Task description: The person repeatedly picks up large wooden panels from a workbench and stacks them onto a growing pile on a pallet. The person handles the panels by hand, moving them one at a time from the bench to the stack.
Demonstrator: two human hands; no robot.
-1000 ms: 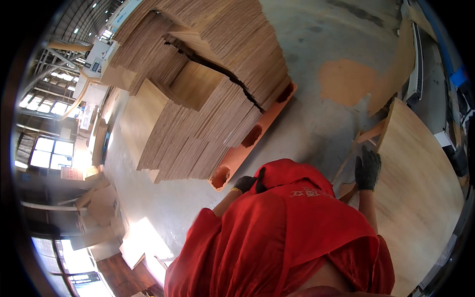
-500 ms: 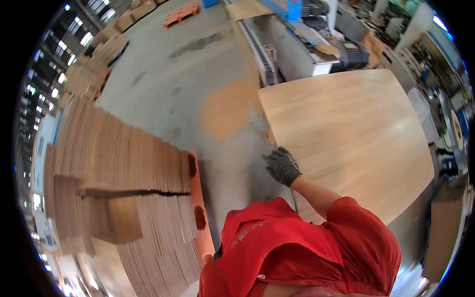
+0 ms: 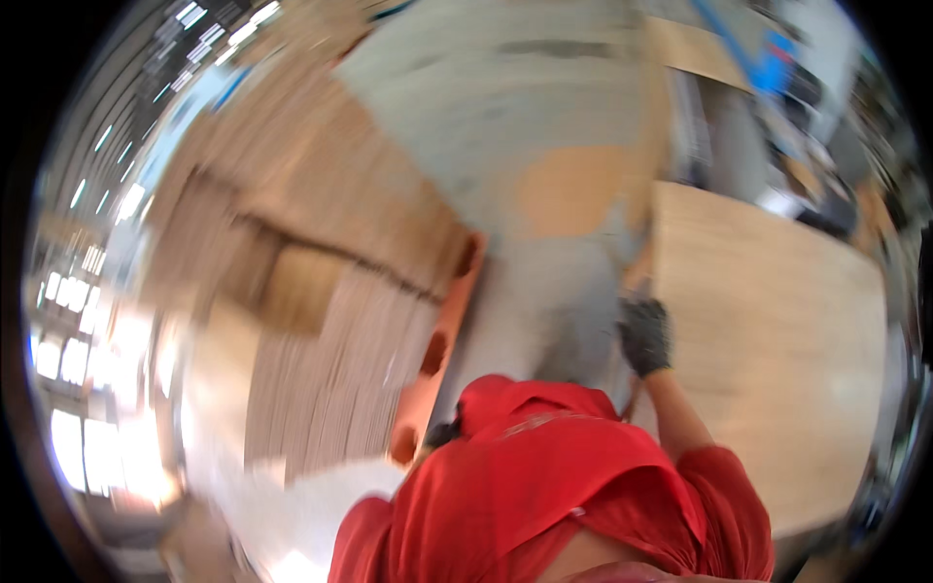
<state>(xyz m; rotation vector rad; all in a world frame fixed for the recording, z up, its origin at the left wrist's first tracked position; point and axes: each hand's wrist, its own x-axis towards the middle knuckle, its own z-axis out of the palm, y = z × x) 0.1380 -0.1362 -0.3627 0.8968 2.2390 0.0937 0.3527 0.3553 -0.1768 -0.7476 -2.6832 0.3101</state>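
My right hand [image 3: 645, 335], in a dark grey work glove, is at the left edge of a large pale wood-grain board [image 3: 768, 360] with curved sides. Its fingers look loosely stretched and blurred, and I see nothing in them. Whether the hand touches the board's edge I cannot tell. My left hand [image 3: 442, 434], also in a dark glove, barely shows beside my red clothing, near an orange pallet [image 3: 418, 400]. Its fingers are hidden. On that pallet stand tall, tightly packed stacks of brown sheets [image 3: 335, 374].
A strip of grey floor [image 3: 525, 311] runs between the pallet and the board, with a tan patch [image 3: 573, 189] farther ahead. Machinery [image 3: 734, 136] stands beyond the board at the far right. Bright windows [image 3: 73, 447] lie at the left.
My view has swung left, so the stacks and the board have both shifted right in the picture. My right hand remains near the board's left edge. A bit of my left glove shows more.
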